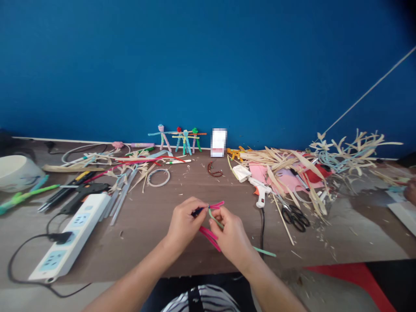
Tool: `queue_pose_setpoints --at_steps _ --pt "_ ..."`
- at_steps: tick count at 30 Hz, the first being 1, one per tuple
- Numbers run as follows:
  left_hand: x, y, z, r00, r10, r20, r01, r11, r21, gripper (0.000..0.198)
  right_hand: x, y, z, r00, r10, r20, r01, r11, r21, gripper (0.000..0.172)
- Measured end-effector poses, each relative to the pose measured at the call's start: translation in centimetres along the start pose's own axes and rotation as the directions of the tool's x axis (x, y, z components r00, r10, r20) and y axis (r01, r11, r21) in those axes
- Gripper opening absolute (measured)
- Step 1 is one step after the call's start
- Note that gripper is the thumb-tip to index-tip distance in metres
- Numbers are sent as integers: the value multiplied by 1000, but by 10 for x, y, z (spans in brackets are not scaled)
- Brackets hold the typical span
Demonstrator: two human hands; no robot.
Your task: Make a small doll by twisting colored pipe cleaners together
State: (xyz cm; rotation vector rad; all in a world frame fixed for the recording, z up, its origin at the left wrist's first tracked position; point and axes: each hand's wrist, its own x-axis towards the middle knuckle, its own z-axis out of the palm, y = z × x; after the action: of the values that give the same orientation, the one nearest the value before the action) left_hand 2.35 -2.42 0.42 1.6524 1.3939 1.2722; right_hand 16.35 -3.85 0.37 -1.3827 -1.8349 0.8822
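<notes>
From our left hand (185, 223) and right hand (232, 238), we can pass forward over the brown table (143, 229) as far as the coiled white wire (158, 177). Leftward, the white power strip (69, 236) and its black cord (29, 239) stand in our way; rightward, the hot glue gun (260, 190), its cord (262, 229), the scissors (294, 218) and heaped dried leaf strips (279, 167) obstruct us.

No text, label, brand or number can be read. The white rectangular card (219, 142) standing against the blue wall at twelve o'clock is pixelated beyond reading, and any marks on the white plastic power strip (69, 236) at eight o'clock are too small to tell.
</notes>
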Motion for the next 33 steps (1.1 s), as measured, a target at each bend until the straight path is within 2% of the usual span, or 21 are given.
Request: queue_pose_setpoints --at_steps 3,6,8,11,18,23,25,28,30,33 --pt "0 -1 -4 992 114 60 -122 981 152 16 0 -6 -3 999 -51 -7 50 991 -127 8" --pt "-2 -3 -6 978 147 148 -191 916 352 21 0 -8 -5 996 -92 -9 87 961 -264 10" --pt "-2 -4 -6 970 144 196 -217 877 429 22 1 -7 -5 994 -113 7 109 937 -331 11" --pt "-1 -4 -7 973 124 197 -198 885 421 21 1 -6 -6 991 -128 29 130 920 -371 12" --pt "7 -2 -9 980 22 196 -71 967 244 22 2 -6 -9 990 -144 14 139 917 -374 13" --pt "9 -3 -10 968 -135 212 109 985 132 19 3 -5 -10 992 -123 -2 118 957 -264 11" --pt "10 -1 -11 960 -163 227 141 984 107 19 4 -3 -9 996 -85 8 85 976 -201 10" --pt "12 3 -12 954 -173 247 163 985 59 20 6 3 -7 998 28 51 -28 1000 12 11" --pt "13 5 -14 940 -195 279 200 980 12 21 9 9 -5 984 131 123 -156 962 223 12" --pt "14 6 -15 912 -230 341 268 961 -70 21 13 14 -1 942 219 253 -317 827 465 15"
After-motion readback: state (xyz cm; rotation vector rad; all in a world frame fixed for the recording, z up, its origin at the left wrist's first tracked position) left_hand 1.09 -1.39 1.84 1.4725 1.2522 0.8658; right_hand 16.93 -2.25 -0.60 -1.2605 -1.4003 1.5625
